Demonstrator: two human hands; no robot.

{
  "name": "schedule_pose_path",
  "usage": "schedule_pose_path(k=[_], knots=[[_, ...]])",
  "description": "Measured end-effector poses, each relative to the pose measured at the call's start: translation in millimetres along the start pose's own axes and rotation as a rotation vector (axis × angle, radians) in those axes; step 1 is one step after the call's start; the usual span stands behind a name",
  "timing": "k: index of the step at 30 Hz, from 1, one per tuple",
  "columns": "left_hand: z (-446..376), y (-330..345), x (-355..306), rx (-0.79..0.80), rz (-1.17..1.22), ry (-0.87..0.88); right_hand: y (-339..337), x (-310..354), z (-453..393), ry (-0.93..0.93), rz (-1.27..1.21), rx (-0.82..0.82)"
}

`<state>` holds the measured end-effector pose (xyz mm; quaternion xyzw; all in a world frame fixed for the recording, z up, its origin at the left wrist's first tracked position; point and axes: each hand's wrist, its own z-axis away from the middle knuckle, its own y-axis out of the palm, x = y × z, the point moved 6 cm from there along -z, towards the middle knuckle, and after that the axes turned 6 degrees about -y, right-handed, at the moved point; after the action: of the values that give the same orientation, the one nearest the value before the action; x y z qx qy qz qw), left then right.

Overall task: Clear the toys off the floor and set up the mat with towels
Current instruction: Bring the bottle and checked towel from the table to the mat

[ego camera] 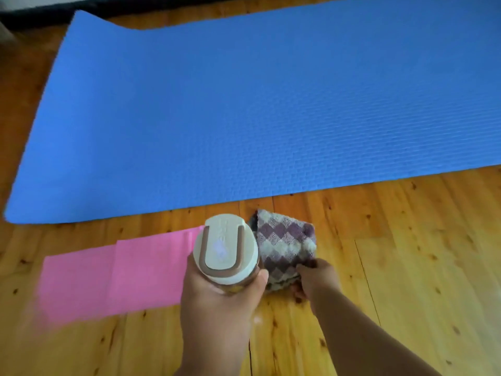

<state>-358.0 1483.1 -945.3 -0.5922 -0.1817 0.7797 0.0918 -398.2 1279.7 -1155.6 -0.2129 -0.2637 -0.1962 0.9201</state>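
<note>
A blue mat (271, 109) lies unrolled across the wooden floor, its left end slightly curled. In front of its near edge, my left hand (219, 302) grips a bottle (226, 251) with a cream lid and a brown U-shaped handle, seen from above. Just right of the bottle sits a folded towel (284, 242) with a purple and cream diamond check. My right hand (314, 278) pinches the towel's near edge. A flat pink cloth or band (108, 278) stretches over the floor to the left, partly hidden behind the bottle.
Bare wooden floor (406, 267) runs along the near side and to the right of the towel. A dark strip (135, 6) lines the far side beyond the mat.
</note>
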Motion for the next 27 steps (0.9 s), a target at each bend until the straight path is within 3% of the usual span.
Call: schedule_pose_path(k=[4,7,9,11,14,16,20,24,27], knots=[[-8.5,16.9,5.8,0.052,-0.006,-0.002,-3.1,18.2,-10.4,-0.185,0.364,-0.023],[-8.7,26.5,-7.0,0.075,-0.021,0.038,-8.3,31.5,-1.2,-0.120,0.535,0.116],[-10.9,34.1,-15.2,0.085,-0.032,0.060,-23.9,41.7,6.3,-0.129,0.712,0.102],[-10.8,46.0,-24.4,0.092,-0.072,0.080,-46.8,61.9,20.6,-0.325,0.860,0.052],[-5.4,77.8,-45.3,0.151,-0.103,0.087,-68.9,103.5,61.0,-0.795,0.939,0.190],[2.3,105.4,-62.3,0.242,-0.116,0.111,-80.3,127.3,87.8,-0.915,0.783,0.234],[18.6,159.4,-96.5,0.367,-0.113,0.202,-132.7,149.0,101.1,-0.852,0.268,0.017],[33.7,216.1,-109.0,0.566,-0.136,0.227,-183.5,139.5,76.7,-0.768,0.090,-0.141],[49.7,235.8,-83.2,0.691,-0.236,0.238,-211.5,122.8,44.4,-0.693,0.006,-0.279]])
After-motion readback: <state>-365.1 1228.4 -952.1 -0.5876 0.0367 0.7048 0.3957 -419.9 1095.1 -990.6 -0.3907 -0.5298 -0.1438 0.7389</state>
